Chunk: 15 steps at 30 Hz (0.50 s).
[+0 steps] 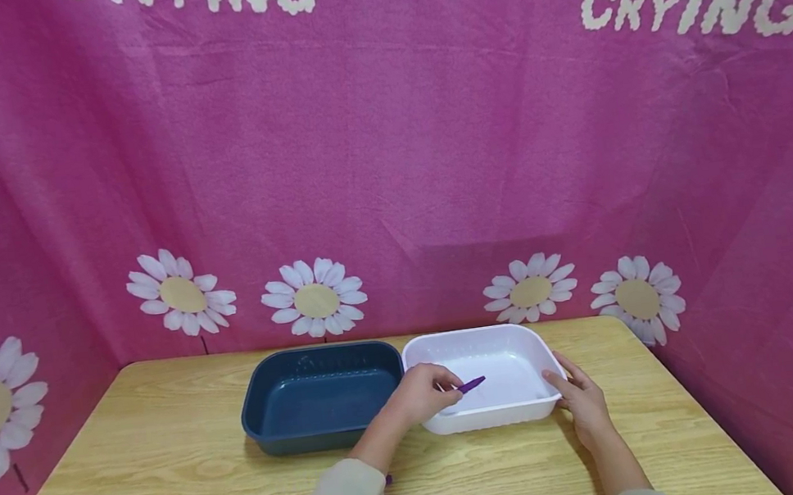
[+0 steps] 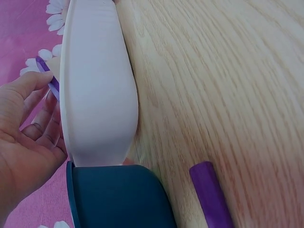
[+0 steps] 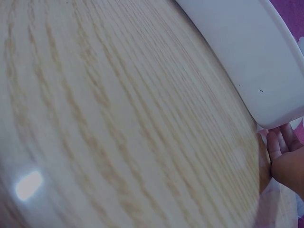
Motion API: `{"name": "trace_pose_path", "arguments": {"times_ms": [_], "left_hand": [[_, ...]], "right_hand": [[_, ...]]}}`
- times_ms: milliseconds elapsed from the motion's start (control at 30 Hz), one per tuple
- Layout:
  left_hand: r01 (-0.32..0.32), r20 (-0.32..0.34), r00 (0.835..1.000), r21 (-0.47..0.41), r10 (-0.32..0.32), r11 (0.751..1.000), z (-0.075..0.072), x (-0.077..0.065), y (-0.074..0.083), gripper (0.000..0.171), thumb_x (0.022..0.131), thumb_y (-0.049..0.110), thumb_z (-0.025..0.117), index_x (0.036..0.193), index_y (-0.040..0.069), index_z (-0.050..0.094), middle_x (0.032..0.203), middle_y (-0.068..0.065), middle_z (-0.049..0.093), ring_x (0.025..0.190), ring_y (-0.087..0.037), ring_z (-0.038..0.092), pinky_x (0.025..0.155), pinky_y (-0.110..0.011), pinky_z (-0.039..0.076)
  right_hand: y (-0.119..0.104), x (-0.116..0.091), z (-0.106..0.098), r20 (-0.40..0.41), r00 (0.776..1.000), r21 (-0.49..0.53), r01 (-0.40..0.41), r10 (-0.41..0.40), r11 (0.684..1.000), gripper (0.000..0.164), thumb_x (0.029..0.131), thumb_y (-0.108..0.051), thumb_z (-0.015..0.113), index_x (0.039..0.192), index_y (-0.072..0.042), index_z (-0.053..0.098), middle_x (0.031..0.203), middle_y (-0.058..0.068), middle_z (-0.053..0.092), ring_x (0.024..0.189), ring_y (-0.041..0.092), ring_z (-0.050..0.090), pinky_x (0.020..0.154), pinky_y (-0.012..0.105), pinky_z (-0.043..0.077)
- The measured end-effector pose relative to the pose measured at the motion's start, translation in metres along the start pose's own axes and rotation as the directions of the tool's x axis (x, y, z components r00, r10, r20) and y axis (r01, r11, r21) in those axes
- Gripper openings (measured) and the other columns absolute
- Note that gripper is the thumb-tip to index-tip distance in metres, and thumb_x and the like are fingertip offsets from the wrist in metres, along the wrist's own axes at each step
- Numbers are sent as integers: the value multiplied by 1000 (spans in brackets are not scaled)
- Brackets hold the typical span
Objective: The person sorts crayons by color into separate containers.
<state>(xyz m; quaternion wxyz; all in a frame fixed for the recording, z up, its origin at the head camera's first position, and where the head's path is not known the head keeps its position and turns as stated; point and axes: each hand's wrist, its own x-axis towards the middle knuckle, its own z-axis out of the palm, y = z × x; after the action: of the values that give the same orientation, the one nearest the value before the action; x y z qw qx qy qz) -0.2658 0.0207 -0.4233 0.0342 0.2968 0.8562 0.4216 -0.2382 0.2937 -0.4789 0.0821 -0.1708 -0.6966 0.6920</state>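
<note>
Over the white plastic tray (image 1: 492,417), my left hand (image 1: 422,397) pinches a slim purple pen (image 1: 473,385) between thumb and fingertips. The left wrist view shows the same pen (image 2: 47,76) beyond the tray's rim. My right hand (image 1: 585,402) grips the tray's right end, thumb over the rim and fingers outside. In the right wrist view its fingers (image 3: 274,145) sit under the tray's corner. A second purple stick-like piece (image 2: 211,197) lies on the table, mostly hidden by my left sleeve in the head view.
A dark blue tray (image 1: 327,438) stands against the white tray's left side. Both rest near the far edge of the wooden table (image 1: 172,473). Behind hangs a pink curtain (image 1: 415,154) with daisies and lettering.
</note>
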Motion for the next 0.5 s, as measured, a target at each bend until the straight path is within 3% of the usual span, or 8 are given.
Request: {"name": "trace_pose_path", "arguments": {"times_ms": [233, 500], "left_hand": [[17, 15, 1000, 3, -17, 1000, 2, 0, 3, 13, 81, 11, 69, 92, 4, 73, 76, -4, 66, 66, -5, 48, 60, -18, 40], [47, 14, 999, 6, -47, 999, 3, 0, 5, 13, 82, 12, 69, 92, 5, 73, 75, -3, 65, 66, -6, 49, 59, -19, 40]], "right_hand": [[-1, -1, 0, -3, 1000, -16, -10, 10, 1000, 66, 87, -33, 65, 144, -15, 37, 104, -12, 53, 82, -1, 57, 71, 16, 48], [-2, -2, 0, 0, 1000, -2, 0, 0, 1000, 64, 88, -30, 65, 143, -14, 38, 91, -19, 53, 78, -1, 57, 70, 16, 48]]}}
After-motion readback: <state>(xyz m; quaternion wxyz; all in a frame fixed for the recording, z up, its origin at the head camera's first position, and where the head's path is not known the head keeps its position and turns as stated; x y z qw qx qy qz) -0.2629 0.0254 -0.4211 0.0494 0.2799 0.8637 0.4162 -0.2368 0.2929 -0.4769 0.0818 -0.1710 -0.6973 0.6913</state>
